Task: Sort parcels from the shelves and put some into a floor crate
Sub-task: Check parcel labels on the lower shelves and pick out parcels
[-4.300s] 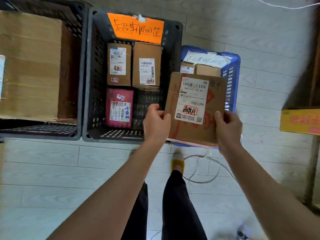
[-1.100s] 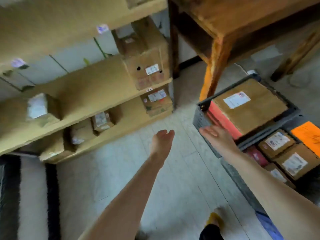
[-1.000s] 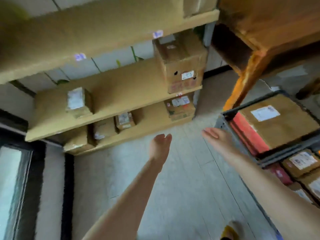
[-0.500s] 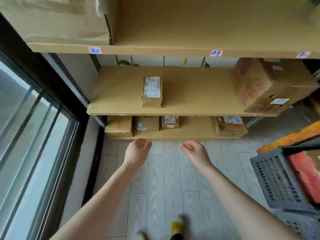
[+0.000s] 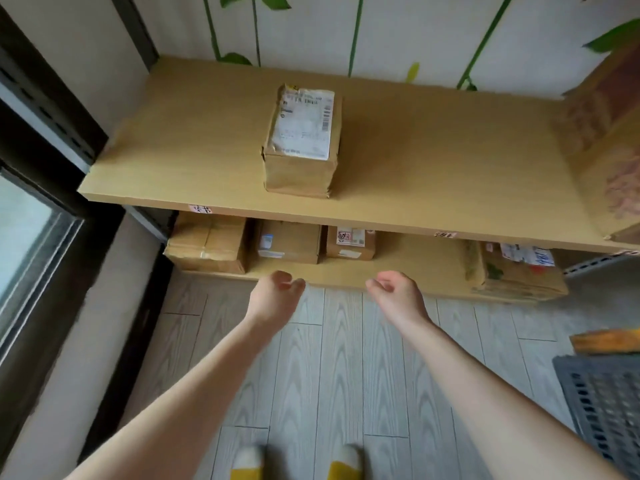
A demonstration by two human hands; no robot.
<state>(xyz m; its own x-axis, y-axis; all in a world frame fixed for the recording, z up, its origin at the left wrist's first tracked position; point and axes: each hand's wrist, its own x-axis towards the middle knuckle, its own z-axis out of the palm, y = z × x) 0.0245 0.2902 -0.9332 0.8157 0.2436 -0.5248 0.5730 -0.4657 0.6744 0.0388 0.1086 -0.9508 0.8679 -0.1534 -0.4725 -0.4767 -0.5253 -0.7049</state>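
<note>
Left hand [image 5: 273,299] and right hand [image 5: 398,299] are hovering empty, loosely curled (best gripping the brown labelled cardboard parcel [image 5: 300,143] by both sides).

Soft, even daylight reaches me from the window [image 5: 24,230] on my left. The upper shelf [image 5: 433,150] shades the parcels [image 5: 287,242] beneath it. Toward the edges everything bows and smears; the centre is fairly sharp.

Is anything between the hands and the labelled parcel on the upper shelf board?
Nothing visible. Both the left hand and right hand hang empty in front of the shelf, and the labelled parcel stands alone near its front edge.
</note>
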